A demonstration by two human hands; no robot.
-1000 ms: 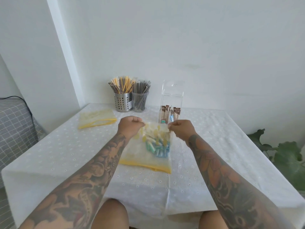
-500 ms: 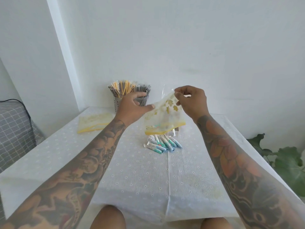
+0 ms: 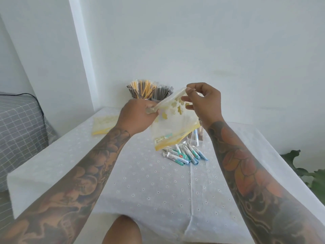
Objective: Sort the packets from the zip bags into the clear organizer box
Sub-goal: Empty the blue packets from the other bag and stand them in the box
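Observation:
I hold a yellow-edged clear zip bag (image 3: pixel 173 125) upside down above the table. My left hand (image 3: pixel 138 117) grips one bottom corner and my right hand (image 3: pixel 204 103) pinches the other. One packet still shows inside near the zip edge. A pile of several teal and blue packets (image 3: pixel 184 154) lies on the cloth right under the bag. The clear organizer box (image 3: pixel 196 140) stands behind the pile, mostly hidden by the bag and my right wrist, with brown packets in it.
A second yellow zip bag (image 3: pixel 104 124) lies flat at the far left of the white tablecloth (image 3: pixel 140 182). Two cups of wrapped sticks (image 3: pixel 149 89) stand against the wall. A grey checked cushion (image 3: pixel 17 124) is at the left, a green plant (image 3: pixel 309 171) at the right.
One second ago the bag lay full on the table between my hands. I lifted and upended it, and the packets fell into a pile. Since half a second ago it has tilted slightly.

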